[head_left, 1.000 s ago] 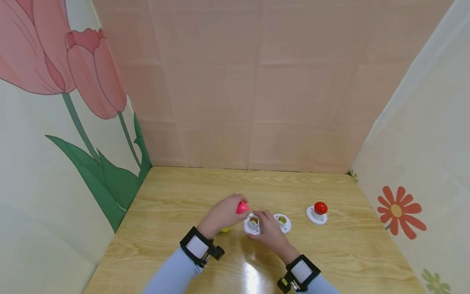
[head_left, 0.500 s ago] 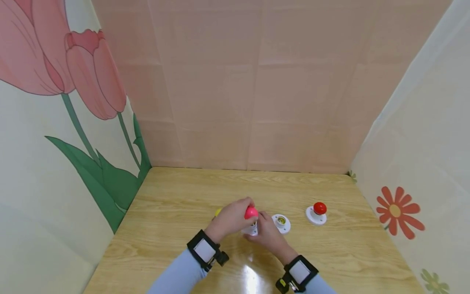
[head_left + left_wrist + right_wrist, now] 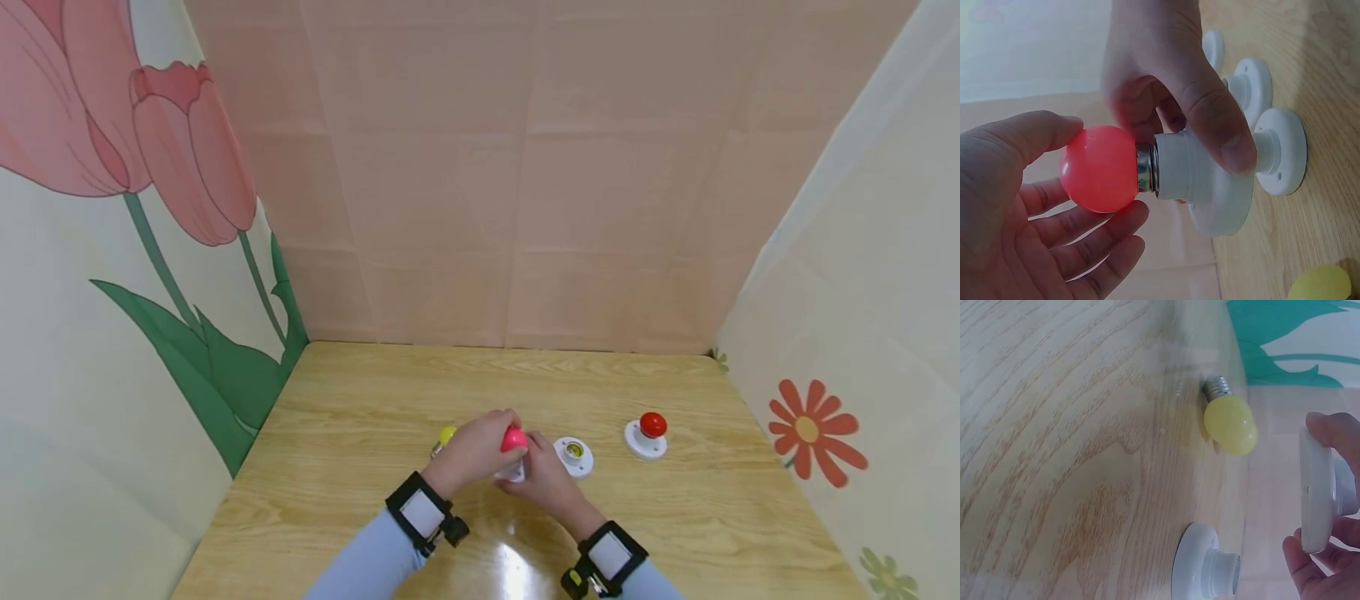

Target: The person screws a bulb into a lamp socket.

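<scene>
My left hand [image 3: 474,450] holds a round pink light bulb [image 3: 1099,169] between thumb and fingers. The bulb's metal screw base meets the mouth of a white lamp socket [image 3: 1222,194], and part of its thread still shows. My right hand [image 3: 553,482] grips that socket by its round base, thumb across the near side in the left wrist view. According to the right wrist view, the socket [image 3: 1317,494] is lifted off the table. A yellow bulb [image 3: 1230,422] lies on its side on the table; in the head view my left hand partly covers it.
Right of my hands, a white socket [image 3: 573,457] with no bulb stands on the wooden table [image 3: 360,400]. Farther right is a socket [image 3: 646,446] fitted with a red bulb [image 3: 653,424]. A pinkish cloth [image 3: 517,183] hangs behind, with printed cloths at both sides.
My left hand has brought the pink bulb rightward and down onto the socket in my right hand. The yellow bulb now shows at the left hand's far side. My right hand has barely moved.
</scene>
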The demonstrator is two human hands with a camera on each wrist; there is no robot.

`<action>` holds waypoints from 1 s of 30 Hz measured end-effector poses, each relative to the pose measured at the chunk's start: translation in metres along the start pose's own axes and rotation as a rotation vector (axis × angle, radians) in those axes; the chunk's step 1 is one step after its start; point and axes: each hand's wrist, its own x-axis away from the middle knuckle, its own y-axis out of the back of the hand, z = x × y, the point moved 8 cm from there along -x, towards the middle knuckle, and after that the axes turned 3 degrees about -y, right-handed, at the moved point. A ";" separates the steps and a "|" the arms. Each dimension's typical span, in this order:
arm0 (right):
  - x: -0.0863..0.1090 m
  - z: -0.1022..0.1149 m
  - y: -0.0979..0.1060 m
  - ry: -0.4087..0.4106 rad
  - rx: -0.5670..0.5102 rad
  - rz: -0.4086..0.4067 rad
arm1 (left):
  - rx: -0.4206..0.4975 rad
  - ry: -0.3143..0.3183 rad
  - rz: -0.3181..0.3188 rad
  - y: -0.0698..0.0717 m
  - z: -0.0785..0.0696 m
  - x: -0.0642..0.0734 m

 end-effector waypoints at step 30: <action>0.002 -0.004 0.001 0.013 0.017 -0.026 | -0.195 -0.002 -0.024 -0.001 -0.004 0.002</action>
